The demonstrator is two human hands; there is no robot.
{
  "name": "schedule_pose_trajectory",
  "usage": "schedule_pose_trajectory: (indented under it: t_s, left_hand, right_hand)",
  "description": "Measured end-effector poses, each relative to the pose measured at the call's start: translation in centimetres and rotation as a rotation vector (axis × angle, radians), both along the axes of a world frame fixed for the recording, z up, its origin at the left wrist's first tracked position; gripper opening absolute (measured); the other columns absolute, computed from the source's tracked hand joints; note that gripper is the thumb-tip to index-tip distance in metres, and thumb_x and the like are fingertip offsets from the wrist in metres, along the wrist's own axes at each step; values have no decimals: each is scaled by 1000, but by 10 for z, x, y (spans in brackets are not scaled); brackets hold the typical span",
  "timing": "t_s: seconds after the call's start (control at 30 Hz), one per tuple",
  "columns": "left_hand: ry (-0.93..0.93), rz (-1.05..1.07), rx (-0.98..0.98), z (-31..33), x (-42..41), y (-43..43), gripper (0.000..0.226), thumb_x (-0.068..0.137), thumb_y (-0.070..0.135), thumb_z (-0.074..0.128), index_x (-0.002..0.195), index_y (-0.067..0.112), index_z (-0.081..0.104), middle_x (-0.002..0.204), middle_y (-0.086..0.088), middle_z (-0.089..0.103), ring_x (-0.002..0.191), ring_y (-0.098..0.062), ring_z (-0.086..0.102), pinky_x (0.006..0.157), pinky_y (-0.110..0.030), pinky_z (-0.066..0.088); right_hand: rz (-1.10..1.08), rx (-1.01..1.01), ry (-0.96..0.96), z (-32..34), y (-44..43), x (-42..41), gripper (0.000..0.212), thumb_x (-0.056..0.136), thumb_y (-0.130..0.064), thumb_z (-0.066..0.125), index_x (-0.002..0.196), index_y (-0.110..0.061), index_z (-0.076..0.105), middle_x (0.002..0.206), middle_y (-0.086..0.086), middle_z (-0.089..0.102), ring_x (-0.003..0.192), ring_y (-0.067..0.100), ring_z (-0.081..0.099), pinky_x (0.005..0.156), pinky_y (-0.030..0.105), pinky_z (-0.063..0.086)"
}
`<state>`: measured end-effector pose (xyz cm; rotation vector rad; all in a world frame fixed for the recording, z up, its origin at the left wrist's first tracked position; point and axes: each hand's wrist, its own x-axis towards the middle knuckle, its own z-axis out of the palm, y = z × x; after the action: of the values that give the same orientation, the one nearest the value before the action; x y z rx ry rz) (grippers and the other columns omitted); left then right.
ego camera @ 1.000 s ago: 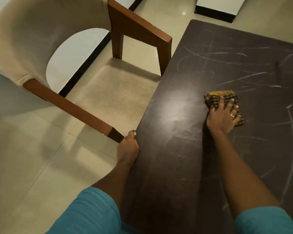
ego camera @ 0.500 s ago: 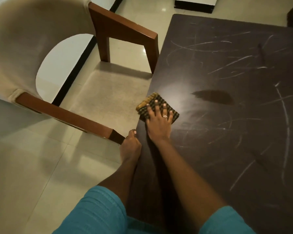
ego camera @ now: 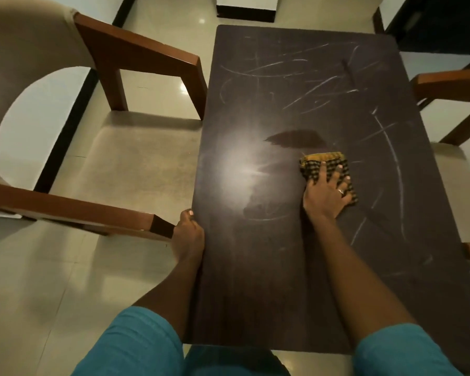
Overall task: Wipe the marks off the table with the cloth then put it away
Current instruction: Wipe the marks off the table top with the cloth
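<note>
Pressing down on the folded checked cloth point(ego camera: 323, 162) with the right hand point(ego camera: 326, 192), fingers spread straight across it. Clasping the left edge of the dark table point(ego camera: 242, 294) with the left hand point(ego camera: 189, 236), thumb on top, other fingers hidden underneath. Cloth lying mid-table toward the right, just short of a dark damp streak point(ego camera: 296, 138), white marks point(ego camera: 310, 86) scattered beyond and alongside.

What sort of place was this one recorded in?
Probably a home sitting or dining room: a dark wooden table, a cushioned wooden armchair drawn up beside it, and a glossy tiled floor.
</note>
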<state>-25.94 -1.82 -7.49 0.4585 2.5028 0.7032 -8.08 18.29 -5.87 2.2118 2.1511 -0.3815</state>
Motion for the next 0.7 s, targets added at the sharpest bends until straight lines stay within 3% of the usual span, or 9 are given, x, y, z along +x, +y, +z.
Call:
schedule_pose_trajectory:
  t_s: [0.17,0.37,0.5,0.63,0.7]
  left_hand:
    - [-30,20,46,2,-1,1,26,96,12,34,114,6,51,107,-21,64,97,-37,60,77,-40,47]
    - [-92,53,115,-1,-4,-2,30,98,25,33,113,8,53,107,-19,64,100,-37,59,84,-43,48]
    - [-106,92,169,-3,-5,-2,42,98,39,29,110,8,55,108,-23,62,101,-40,57,87,-46,48]
    - [-141,113,183,1,-2,-2,40,97,37,32,108,7,55,106,-20,61,95,-34,57,83,-41,46]
    - [-145,110,216,3,1,-1,39,97,37,32,105,7,56,102,-18,63,92,-31,57,81,-40,47]
  right_hand:
    - [-44,-16,106,0,-24,-45,56,97,-34,42,150,-29,24,160,10,8,146,39,4,112,60,9]
    - [384,-24,123,-6,-108,-121,58,94,-36,44,149,-31,24,160,8,11,147,37,5,113,58,6]
    - [575,-73,84,-9,-139,-122,55,97,-36,40,149,-28,23,160,11,12,146,38,9,113,59,11]
    - [556,-69,-34,-8,-136,-86,53,81,-38,55,132,-25,54,141,15,50,128,41,48,101,61,35]
    - [463,-97,-39,-6,-123,-60,52,75,-36,48,123,-23,63,131,18,59,116,43,57,94,62,41]
